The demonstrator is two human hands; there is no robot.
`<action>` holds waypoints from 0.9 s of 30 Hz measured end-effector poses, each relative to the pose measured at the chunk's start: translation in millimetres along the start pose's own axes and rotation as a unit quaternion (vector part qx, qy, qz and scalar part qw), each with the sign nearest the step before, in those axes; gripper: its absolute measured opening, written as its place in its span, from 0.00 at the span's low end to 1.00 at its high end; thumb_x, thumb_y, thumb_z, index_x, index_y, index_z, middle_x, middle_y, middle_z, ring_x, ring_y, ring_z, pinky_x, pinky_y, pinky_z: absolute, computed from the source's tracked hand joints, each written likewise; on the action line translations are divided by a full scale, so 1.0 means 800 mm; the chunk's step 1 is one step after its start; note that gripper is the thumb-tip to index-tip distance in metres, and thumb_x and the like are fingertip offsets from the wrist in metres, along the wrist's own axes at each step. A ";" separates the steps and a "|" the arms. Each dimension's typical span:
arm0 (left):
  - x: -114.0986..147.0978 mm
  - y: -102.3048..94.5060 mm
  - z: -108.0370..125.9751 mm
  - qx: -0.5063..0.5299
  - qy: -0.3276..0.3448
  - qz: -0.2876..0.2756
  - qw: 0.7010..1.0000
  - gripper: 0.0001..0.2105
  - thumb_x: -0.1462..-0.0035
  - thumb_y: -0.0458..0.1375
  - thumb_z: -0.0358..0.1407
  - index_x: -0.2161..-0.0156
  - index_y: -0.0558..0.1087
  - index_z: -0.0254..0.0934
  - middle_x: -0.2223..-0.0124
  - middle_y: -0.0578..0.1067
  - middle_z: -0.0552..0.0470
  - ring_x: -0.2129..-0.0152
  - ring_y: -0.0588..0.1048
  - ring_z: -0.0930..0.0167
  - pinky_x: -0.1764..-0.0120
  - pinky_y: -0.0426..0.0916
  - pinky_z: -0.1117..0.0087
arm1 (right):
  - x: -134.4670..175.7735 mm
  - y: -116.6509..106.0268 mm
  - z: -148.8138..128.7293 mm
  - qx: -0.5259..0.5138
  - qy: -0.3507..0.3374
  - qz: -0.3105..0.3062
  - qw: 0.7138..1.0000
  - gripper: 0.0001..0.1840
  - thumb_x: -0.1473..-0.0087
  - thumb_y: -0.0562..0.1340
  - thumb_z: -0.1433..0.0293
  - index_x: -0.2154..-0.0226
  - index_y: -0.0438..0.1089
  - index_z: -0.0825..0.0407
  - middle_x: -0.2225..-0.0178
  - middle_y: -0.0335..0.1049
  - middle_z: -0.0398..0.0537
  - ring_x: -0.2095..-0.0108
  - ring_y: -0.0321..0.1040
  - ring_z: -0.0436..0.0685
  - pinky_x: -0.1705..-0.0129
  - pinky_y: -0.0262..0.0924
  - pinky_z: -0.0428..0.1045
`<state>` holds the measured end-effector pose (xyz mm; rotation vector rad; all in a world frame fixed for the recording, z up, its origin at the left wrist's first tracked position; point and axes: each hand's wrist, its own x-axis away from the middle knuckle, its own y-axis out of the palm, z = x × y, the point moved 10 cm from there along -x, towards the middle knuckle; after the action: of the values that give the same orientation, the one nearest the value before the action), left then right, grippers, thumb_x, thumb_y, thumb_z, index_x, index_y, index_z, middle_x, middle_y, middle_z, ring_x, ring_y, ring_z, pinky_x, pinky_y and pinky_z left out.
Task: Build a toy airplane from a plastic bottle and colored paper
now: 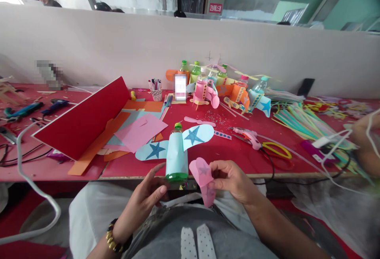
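A plastic bottle wrapped in pale blue paper, with a green cap and green base, stands upright near the table's front edge. Two light blue paper wings with dark blue stars, a left wing and a right wing, spread from its sides. My left hand is beside the bottle's base, fingers apart and holding nothing. Between thumb and fingers, my right hand pinches a pink paper cutout with rounded ends and a star on it, right of the bottle.
Pink paper sheets and orange strips lie left, beside a leaning red board. A pink glue gun and yellow-handled scissors lie right. Finished bottle planes and a pen cup stand behind. Another person's arm shows at far right.
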<state>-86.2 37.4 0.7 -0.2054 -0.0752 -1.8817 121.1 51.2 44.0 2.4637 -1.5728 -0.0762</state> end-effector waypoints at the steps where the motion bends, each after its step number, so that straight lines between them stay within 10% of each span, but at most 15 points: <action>1: -0.001 -0.001 0.002 -0.004 0.004 0.005 1.000 0.31 0.40 0.54 0.48 0.36 0.51 0.41 0.62 0.75 0.48 0.72 0.74 0.70 0.74 0.67 0.72 | 0.002 0.002 -0.001 0.004 -0.002 -0.004 1.000 0.10 0.56 0.72 0.71 0.67 0.76 0.53 0.70 0.73 0.44 0.70 0.68 0.51 0.67 0.62 0.44; 14: 0.008 -0.027 0.033 -0.040 0.093 0.128 0.987 0.22 0.41 0.57 0.44 0.44 0.60 0.40 0.65 0.70 0.53 0.75 0.66 0.75 0.75 0.62 0.76 | 0.010 0.015 -0.013 0.050 -0.041 0.009 0.998 0.11 0.52 0.68 0.72 0.62 0.75 0.52 0.67 0.74 0.46 0.67 0.69 0.53 0.64 0.62 0.46; 21: 0.015 0.050 0.069 0.051 0.067 -0.027 0.996 0.15 0.43 0.60 0.43 0.55 0.66 0.39 0.63 0.69 0.51 0.71 0.67 0.73 0.73 0.62 0.75 | 0.009 0.043 -0.015 0.120 -0.035 -0.024 0.992 0.19 0.51 0.64 0.75 0.54 0.73 0.48 0.66 0.75 0.44 0.66 0.70 0.53 0.64 0.64 0.47; 27: 0.013 0.062 0.055 0.031 0.048 -0.026 0.998 0.11 0.44 0.61 0.42 0.67 0.67 0.36 0.72 0.66 0.55 0.77 0.62 0.76 0.76 0.60 0.77 | 0.011 0.055 -0.015 0.170 -0.051 -0.038 0.983 0.22 0.51 0.62 0.76 0.53 0.73 0.47 0.66 0.76 0.43 0.67 0.70 0.53 0.63 0.65 0.48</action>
<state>-37.5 19.0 42.8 -0.0713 -0.0743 -1.9360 87.3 27.0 65.6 2.8199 -1.6521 0.0608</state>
